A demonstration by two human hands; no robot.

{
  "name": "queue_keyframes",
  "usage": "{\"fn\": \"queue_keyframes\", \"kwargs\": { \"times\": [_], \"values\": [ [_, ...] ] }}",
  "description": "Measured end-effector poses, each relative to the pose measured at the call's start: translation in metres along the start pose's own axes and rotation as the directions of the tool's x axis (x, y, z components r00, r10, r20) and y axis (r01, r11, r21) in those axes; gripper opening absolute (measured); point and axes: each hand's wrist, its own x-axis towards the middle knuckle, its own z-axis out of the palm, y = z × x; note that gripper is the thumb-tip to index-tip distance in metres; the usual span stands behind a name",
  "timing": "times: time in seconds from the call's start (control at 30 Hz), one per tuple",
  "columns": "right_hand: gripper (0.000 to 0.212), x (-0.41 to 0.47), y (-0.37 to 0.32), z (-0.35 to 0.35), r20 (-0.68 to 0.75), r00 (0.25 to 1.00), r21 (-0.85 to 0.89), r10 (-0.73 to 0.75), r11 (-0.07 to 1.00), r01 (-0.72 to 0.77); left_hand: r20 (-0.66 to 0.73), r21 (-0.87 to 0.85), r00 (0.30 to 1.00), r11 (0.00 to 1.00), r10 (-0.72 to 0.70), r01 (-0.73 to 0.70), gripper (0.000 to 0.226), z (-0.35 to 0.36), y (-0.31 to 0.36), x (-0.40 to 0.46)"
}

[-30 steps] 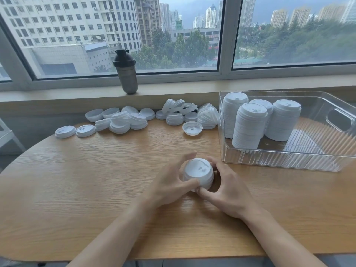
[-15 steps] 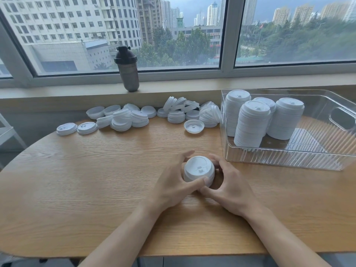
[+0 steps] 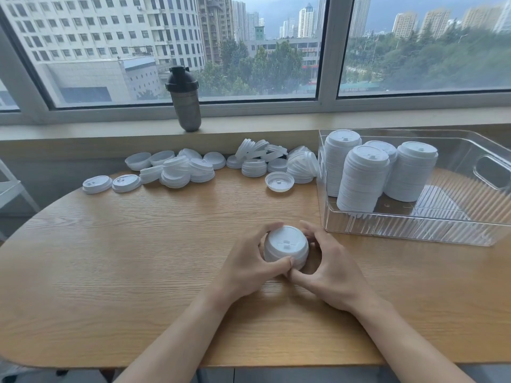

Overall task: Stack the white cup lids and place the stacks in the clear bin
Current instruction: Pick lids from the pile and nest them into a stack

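Here, head view: left hand (image 3: 249, 261) curling round a short stack of white cup lids (image 3: 286, 247) from the left, thumb pressing the near side, fingers wrapping over the far edge. Right hand (image 3: 329, 268) cupping the same stack from the right, thumb meeting the left thumb at the base, fingertips touching the far rim. Stack sitting on the wooden worktop (image 3: 138, 258), near the front left corner of the clear bin (image 3: 414, 233). Standing inside the bin: four tall lid stacks (image 3: 362, 179), upright and crowded toward its left end. Lying loose along the far edge of the worktop: scattered lids (image 3: 190, 168), some nested, some tipped on edge. Standing on the window sill behind them: a dark shaker bottle (image 3: 184, 99).
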Motion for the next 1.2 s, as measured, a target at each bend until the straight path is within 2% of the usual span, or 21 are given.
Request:
{"fn": "queue_keyframes", "kwargs": {
  "times": [0.13,0.2,0.3,0.4,0.47,0.63,0.87,1.0,1.2],
  "values": [
    [0.077,0.000,-0.002,-0.005,0.026,1.000,0.112,0.010,0.994,-0.013,0.001,-0.032,0.999,0.999,-0.036,0.037,0.079,-0.005,0.000,0.000],
    [0.067,0.000,-0.003,-0.007,0.026,0.999,0.178,0.029,0.983,-0.033,-0.012,-0.056,0.998,0.996,-0.066,0.065,0.068,-0.007,0.000,-0.001],
    [0.048,0.000,-0.005,-0.005,-0.001,1.000,0.163,0.015,0.986,-0.015,0.003,-0.067,0.997,0.995,-0.073,0.073,0.052,-0.010,0.001,-0.004],
    [0.038,0.000,-0.003,-0.002,-0.017,1.000,0.110,-0.002,0.994,0.004,0.021,-0.032,0.998,0.998,-0.054,0.055,0.053,-0.013,0.001,-0.005],
    [0.040,0.001,-0.002,-0.002,-0.018,1.000,0.091,-0.003,0.996,0.005,0.023,-0.031,0.998,0.998,-0.058,0.059,0.055,-0.013,0.000,-0.006],
    [0.064,0.000,-0.003,-0.002,0.014,1.000,0.018,0.013,1.000,-0.013,0.041,-0.104,0.998,0.993,-0.057,0.061,0.051,-0.015,0.004,-0.009],
    [0.088,-0.007,-0.014,0.001,0.025,0.999,-0.214,-0.047,0.975,0.052,0.030,-0.129,0.998,0.990,-0.055,0.058,0.033,-0.016,0.008,-0.012],
    [0.085,-0.014,-0.014,-0.003,-0.056,0.998,-0.173,-0.032,0.985,0.022,0.058,-0.123,0.997,0.991,-0.042,0.049,0.029,-0.013,0.008,-0.011],
    [0.093,-0.033,-0.006,-0.048,-0.198,0.980,-0.028,-0.010,1.000,0.004,-0.021,0.015,0.999,0.999,-0.038,0.039,0.025,0.000,0.005,0.002]
  ]
}}
